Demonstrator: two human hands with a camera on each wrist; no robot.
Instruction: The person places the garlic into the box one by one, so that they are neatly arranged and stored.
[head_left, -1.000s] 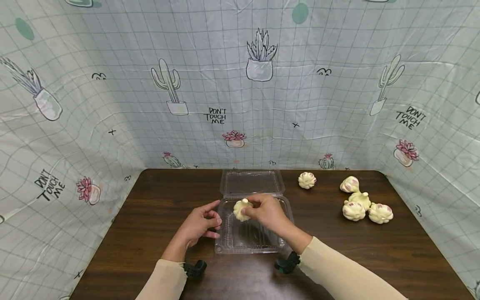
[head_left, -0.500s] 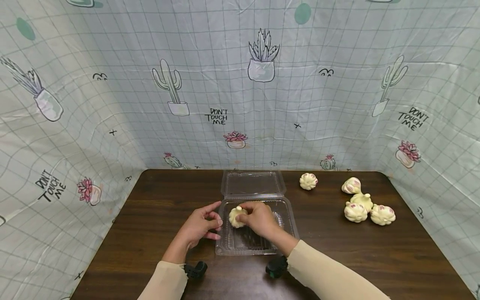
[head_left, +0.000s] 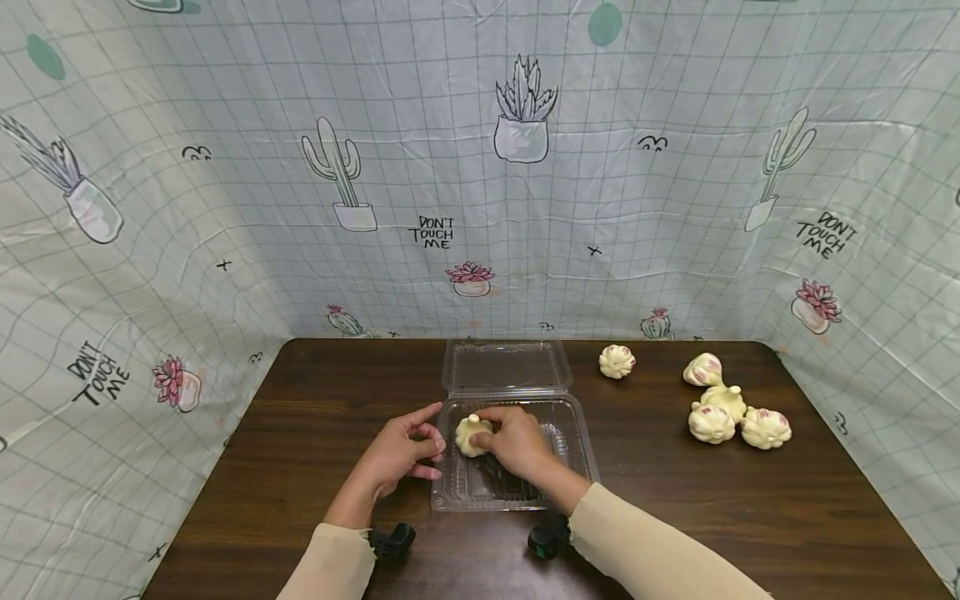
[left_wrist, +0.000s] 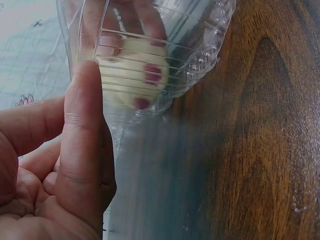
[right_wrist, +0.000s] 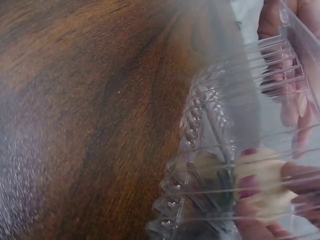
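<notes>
Head view has the right hand (head_left: 517,442) with thumb and fingers closed on a garlic (head_left: 470,436), pinching it inside the clear tray (head_left: 495,504); whether it bears on the tray's floor I cannot tell. The left hand (head_left: 397,454) holds nothing, its fingers loosely bent and parted, tips at the tray's edge just beside the garlic. Left wrist view shows purple marks on that garlic through the ribbed wall. Beyond the right hand, the lid (head_left: 506,367) lies folded back. A lone bulb (head_left: 617,362) sits on the bench (head_left: 337,375) beyond that hand and to its right; farther right is a cluster (head_left: 723,402) of four more. Past both hands hangs a cactus-print curtain (head_left: 465,167).
</notes>
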